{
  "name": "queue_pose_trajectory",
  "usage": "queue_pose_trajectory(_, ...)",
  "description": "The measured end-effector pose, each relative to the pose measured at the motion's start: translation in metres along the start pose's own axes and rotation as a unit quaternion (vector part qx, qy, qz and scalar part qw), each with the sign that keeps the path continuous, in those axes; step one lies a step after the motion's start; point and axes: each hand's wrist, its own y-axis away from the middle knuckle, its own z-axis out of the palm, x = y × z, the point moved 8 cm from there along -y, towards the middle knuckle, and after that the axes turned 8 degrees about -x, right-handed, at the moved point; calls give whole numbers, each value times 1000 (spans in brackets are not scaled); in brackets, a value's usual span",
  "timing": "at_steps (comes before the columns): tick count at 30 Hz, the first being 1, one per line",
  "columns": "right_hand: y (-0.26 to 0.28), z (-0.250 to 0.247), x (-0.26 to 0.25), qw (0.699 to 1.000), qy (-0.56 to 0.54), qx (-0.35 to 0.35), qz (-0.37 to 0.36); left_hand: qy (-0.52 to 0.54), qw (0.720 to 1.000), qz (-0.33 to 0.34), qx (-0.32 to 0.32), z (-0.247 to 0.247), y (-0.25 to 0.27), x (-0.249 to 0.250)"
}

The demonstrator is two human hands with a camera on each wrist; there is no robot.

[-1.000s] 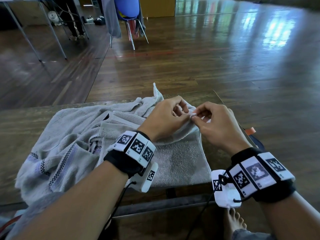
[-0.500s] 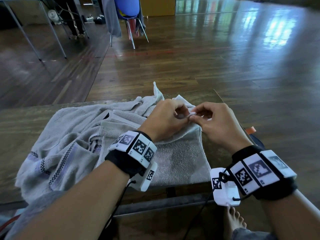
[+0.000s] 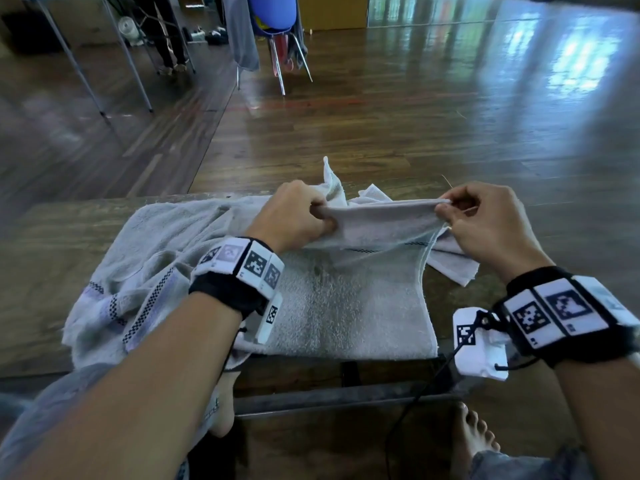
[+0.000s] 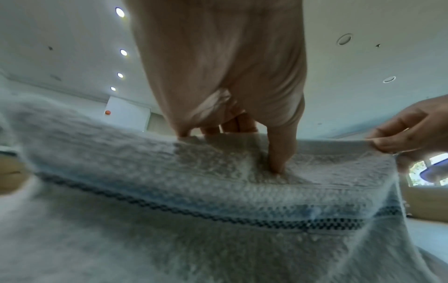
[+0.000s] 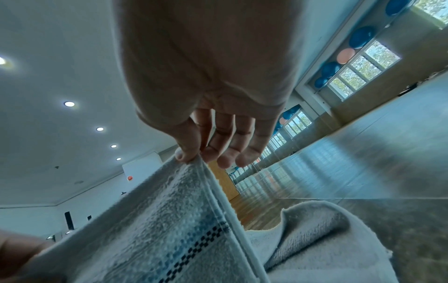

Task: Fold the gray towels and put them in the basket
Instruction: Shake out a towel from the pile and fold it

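A gray towel (image 3: 349, 306) with a dark checkered stripe lies on the wooden table (image 3: 41, 271), its far edge lifted and stretched between both hands. My left hand (image 3: 298, 216) grips that edge at the left, thumb pressed into the cloth (image 4: 278, 162). At the right end my right hand (image 3: 485, 220) pinches the corner between thumb and forefinger (image 5: 189, 155). A second gray towel (image 3: 131, 271) lies crumpled at the left, part of it under the first. No basket is in view.
A loose towel end (image 3: 450, 268) sticks out past the table's right edge. Beyond the table is wooden floor with a blue chair (image 3: 277, 26) and folding table legs (image 3: 86, 64). My bare feet (image 3: 474, 441) are under the table's front edge.
My hands were close together, pinching one spot on the towel. They have now moved apart, the right hand going right, and the towel's edge is lifted and pulled taut between them.
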Motion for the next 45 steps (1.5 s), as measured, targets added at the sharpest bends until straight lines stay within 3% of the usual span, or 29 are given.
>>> queue_pose_trajectory(10,2,4,1,1000,0,-18,-1,-132,986,-29,-99,2,47,-42)
queue_pose_trajectory(15,1,5,6,1000,1,-21,-11,-148,985,-53,-64,-15,63,-64)
queue_pose_trajectory(21,-1,7,8,1000,-4,-21,-16,-69,995,4,69,-55,77,-53)
queue_pose_trajectory(25,-2,5,9,999,-27,-20,-6,23,989,-13,145,-74,84,-51)
queue_pose_trajectory(30,-4,4,10,999,-38,-17,11,122,976,-109,141,-81,87,-79)
queue_pose_trajectory(37,-9,13,16,998,-42,-37,35,101,985,-140,9,-62,82,-94)
queue_pose_trajectory(45,-12,15,24,997,-45,-39,54,214,957,-166,104,-74,91,-94)
